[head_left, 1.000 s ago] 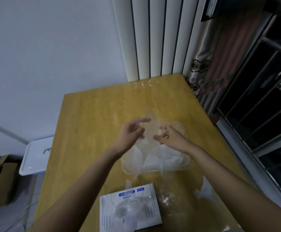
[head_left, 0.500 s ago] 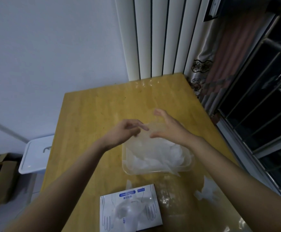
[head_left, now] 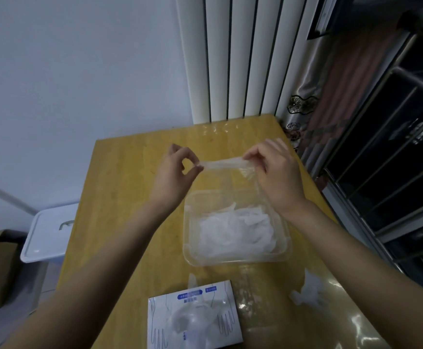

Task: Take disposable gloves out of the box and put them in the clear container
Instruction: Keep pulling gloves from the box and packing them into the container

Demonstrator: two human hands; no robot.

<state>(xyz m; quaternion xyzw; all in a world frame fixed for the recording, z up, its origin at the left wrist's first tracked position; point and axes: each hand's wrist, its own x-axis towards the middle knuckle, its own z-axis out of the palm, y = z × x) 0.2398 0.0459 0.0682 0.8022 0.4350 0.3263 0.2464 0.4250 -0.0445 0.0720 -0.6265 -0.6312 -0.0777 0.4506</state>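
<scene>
Glove box nearest, on counter, just on near side of clear container; thin film bulges from its opening. Loose glove on counter, near-right of container. Container holds crumpled pile of white gloves. Above container's far edge: left hand pinches one end of clear glove with thumb and forefinger. Right hand grips other end, fingers curled. Glove stretched between hands, clear of container. White lidded bin off counter, left of container.

A white box with blue labels and hand outlines lies on the yellow wooden table.
</scene>
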